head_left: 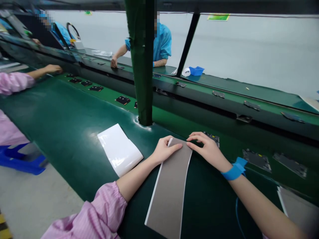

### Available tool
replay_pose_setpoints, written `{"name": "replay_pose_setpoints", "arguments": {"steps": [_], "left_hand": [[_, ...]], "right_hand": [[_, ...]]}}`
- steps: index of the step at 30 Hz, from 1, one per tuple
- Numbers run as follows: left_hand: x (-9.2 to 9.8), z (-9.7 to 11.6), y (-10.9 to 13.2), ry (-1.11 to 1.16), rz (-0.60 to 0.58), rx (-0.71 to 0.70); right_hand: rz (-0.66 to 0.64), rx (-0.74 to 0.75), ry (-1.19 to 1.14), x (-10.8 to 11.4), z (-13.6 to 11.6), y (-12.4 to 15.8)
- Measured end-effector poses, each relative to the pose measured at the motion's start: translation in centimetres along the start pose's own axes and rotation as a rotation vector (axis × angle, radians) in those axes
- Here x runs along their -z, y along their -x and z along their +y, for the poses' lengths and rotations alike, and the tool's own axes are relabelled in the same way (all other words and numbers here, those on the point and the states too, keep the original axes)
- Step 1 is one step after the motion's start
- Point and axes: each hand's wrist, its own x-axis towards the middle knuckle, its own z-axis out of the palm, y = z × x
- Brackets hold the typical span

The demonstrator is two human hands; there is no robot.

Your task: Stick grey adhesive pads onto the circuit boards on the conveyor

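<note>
A long grey-brown sheet [171, 189] with white side edges lies lengthwise before me, its far end raised in my hands. My left hand [164, 151] grips the far left corner, thumb flat on the top face and fingers curled behind. At the far right corner, my right hand [210, 151] pinches the edge with thumb and forefinger; whether it has peeled anything up is too small to tell. A blue band [235, 169] circles my right wrist. Just beyond that hand, a dark circuit board [215, 138] is partly hidden.
A glossy white sheet [119, 149] lies left of my forearm. More boards [256, 160] lie along the green conveyor belt [174, 124]. A green-wrapped post [142, 66] rises ahead. Another grey sheet [301, 212] is at right. Co-workers sit left and opposite; a blue stool [22, 161] stands left.
</note>
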Motion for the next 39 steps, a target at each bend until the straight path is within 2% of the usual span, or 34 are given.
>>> {"name": "replay_pose_setpoints", "arguments": {"steps": [8, 16, 26, 39], "left_hand": [[-0.1, 0.4, 0.0, -0.030, 0.022, 0.044], [-0.1, 0.3, 0.0, -0.030, 0.007, 0.066], [-0.1, 0.3, 0.1, -0.028, 0.003, 0.063], [0.0, 0.0, 0.0, -0.035, 0.003, 0.044]], "right_hand": [[0.009, -0.027, -0.017, -1.0, 0.9, -0.1], [0.006, 0.027, 0.113, -0.5, 1.3, 0.2], [0.017, 0.079, 0.124, -0.4, 1.4, 0.3], [-0.022, 0.042, 0.099, 0.0, 1.0, 0.3]]}}
